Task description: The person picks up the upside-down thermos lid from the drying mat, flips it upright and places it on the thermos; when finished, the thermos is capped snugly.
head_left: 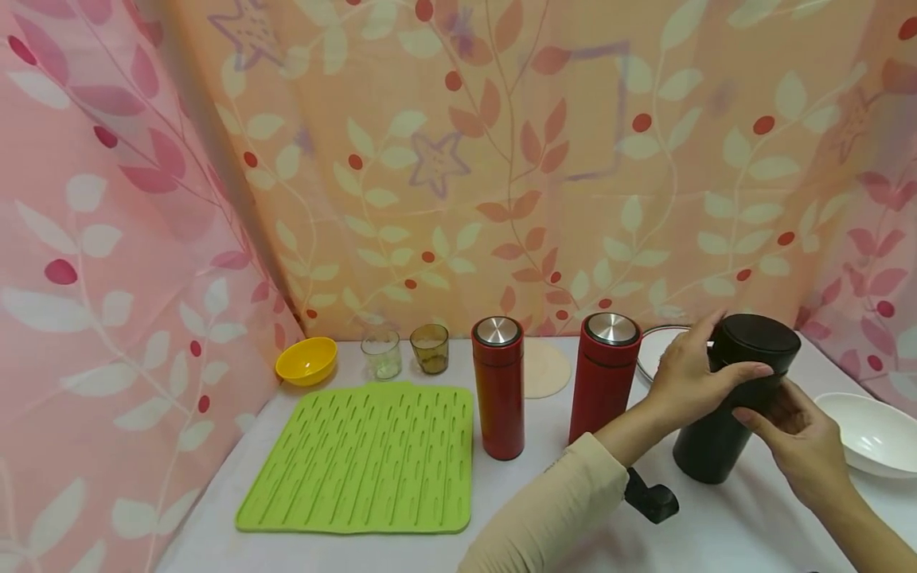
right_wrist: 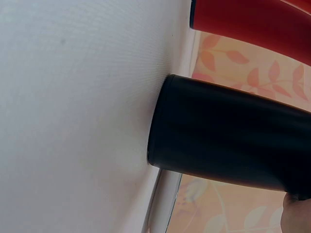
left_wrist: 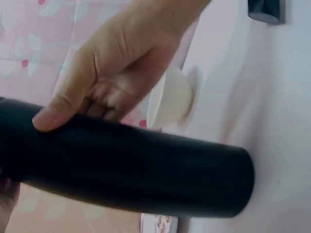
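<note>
A tall matte black bottle (head_left: 716, 446) stands at the right of the table, its base on or very close to the white surface. Its wide round black top (head_left: 759, 338) faces up. My left hand (head_left: 691, 382) holds the upper part, with the thumb across the front. Lower on the other side, my right hand (head_left: 805, 442) grips the body; its thumb shows along the bottle in the left wrist view (left_wrist: 116, 68). In the right wrist view the bottle's lower body (right_wrist: 223, 131) fills the middle. Fingers behind the bottle are hidden.
Two red flasks (head_left: 497, 398) (head_left: 605, 382) stand left of the hands. A small black piece (head_left: 650, 497) lies under the left forearm. Around are a white bowl (head_left: 877, 438), white plate (head_left: 653, 354), beige disc (head_left: 546, 370), green mat (head_left: 365, 461), two glasses (head_left: 381, 354) (head_left: 430, 350) and yellow bowl (head_left: 306, 362).
</note>
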Tool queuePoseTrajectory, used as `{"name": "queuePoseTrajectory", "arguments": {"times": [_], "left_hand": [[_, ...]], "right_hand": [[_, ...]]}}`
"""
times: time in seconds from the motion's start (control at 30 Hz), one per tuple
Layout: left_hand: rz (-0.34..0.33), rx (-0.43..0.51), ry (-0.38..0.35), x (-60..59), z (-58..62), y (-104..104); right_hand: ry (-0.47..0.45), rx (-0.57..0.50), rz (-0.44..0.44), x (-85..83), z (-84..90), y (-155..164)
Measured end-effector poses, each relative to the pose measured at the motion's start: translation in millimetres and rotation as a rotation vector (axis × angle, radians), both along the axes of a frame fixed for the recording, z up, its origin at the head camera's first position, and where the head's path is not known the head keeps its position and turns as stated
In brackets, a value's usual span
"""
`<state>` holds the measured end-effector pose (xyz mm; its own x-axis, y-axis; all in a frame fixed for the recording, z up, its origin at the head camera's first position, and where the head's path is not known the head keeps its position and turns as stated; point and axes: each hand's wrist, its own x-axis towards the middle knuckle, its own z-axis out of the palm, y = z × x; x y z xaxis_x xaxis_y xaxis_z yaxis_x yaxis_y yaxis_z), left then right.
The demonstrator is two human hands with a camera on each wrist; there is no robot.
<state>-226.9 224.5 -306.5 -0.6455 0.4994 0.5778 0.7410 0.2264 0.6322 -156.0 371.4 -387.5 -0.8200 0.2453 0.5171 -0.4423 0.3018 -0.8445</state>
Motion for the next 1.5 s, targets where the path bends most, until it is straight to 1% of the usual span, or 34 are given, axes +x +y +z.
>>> {"name": "queuePoseTrajectory", "arguments": {"times": [0.07, 0.1, 0.13, 0.2, 0.33, 0.37, 0.4, 0.43, 0.5, 0.57, 0.67, 0.77, 0.8, 0.87, 0.9, 0.93, 0.97, 1.07, 1.17, 1.2, 1.23, 1.27, 1.33, 1.4, 1.43, 1.5], "left_hand": [[-0.062, -0.004, -0.018, -0.5, -1.4, -2.3], [-0.082, 0.003, -0.034, 0.0, -2.4, -2.8], [-0.081, 0.008, -0.051, 1.1, -3.3, -2.8], [-0.055, 0.024, -0.082, 4.3, -5.1, -1.9], [0.078, 0.049, -0.099, 10.4, -5.9, 3.9], [0.102, 0.054, -0.097, 11.2, -5.8, 5.2], [0.119, 0.06, -0.092, 11.8, -5.6, 6.4], [0.122, 0.068, -0.09, 11.9, -5.5, 7.1], [0.113, 0.083, -0.088, 11.1, -5.1, 7.3], [0.086, 0.095, -0.093, 8.9, -5.4, 6.0], [-0.012, 0.149, -0.121, 3.8, -5.0, 1.8], [-0.134, 0.202, -0.16, -0.9, -5.2, -2.8], [-0.162, 0.208, -0.166, -1.8, -5.3, -4.1], [-0.181, 0.202, -0.176, -2.2, -6.1, -5.4], [-0.171, 0.195, -0.173, -1.9, -6.2, -5.1], [-0.152, 0.192, -0.166, -1.2, -6.0, -3.9], [-0.117, 0.189, -0.158, 0.1, -5.6, -2.2], [0.057, 0.172, -0.126, 7.0, -3.6, 6.0], [0.233, 0.16, -0.091, 13.6, -1.5, 13.6], [0.266, 0.164, -0.093, 15.0, -1.3, 14.9], [0.278, 0.174, -0.1, 15.8, -1.0, 15.5], [0.278, 0.185, -0.107, 15.8, -1.2, 15.4], [0.235, 0.209, -0.13, 14.2, -1.6, 13.5], [0.151, 0.239, -0.166, 10.9, -2.3, 10.9], [0.106, 0.248, -0.178, 9.4, -2.4, 10.4], [0.026, 0.263, -0.191, 6.4, -2.8, 9.6]], "right_hand": [[-0.002, -0.018, 0.01, 0.0, -0.9, 0.5], [-0.003, -0.023, 0.013, 0.1, -1.5, 0.6], [-0.003, -0.024, 0.016, 0.3, -2.3, 0.5], [-0.002, -0.024, 0.018, 1.2, -3.7, 0.1], [0.0, 0.026, -0.016, 2.4, -4.5, -1.5], [-0.001, 0.039, -0.027, 2.5, -4.3, -1.8], [0.003, 0.033, -0.024, 2.1, -4.1, -2.2], [0.009, 0.022, -0.018, 1.7, -3.8, -2.6], [0.017, 0.007, -0.009, 0.8, -3.1, -3.1], [0.023, -0.003, 0.001, -0.2, -2.5, -3.3], [0.029, -0.007, 0.003, -1.3, -1.6, -3.1], [0.048, -0.054, 0.031, -2.4, -1.4, -3.1], [0.054, -0.065, 0.038, -2.5, -1.4, -3.2], [0.063, -0.097, 0.064, -2.7, -1.5, -3.6], [0.068, -0.116, 0.078, -2.8, -1.8, -3.8], [0.065, -0.111, 0.072, -2.6, -1.9, -3.8], [0.055, -0.091, 0.057, -2.2, -1.9, -3.6], [0.02, 0.009, -0.029, -0.8, -2.1, -3.3], [-0.022, 0.13, -0.122, 0.0, -1.7, -3.2], [-0.025, 0.137, -0.128, -0.2, -1.5, -3.5], [-0.018, 0.12, -0.115, -0.5, -1.2, -3.6], [-0.006, 0.085, -0.085, -0.7, -0.8, -3.6], [0.027, 0.022, -0.035, -1.2, -0.1, -3.7], [0.055, -0.047, 0.026, -1.6, 0.2, -4.0], [0.062, -0.065, 0.04, -1.0, 0.6, -3.4], [0.058, -0.058, 0.041, 0.2, 0.9, -2.3]]}}
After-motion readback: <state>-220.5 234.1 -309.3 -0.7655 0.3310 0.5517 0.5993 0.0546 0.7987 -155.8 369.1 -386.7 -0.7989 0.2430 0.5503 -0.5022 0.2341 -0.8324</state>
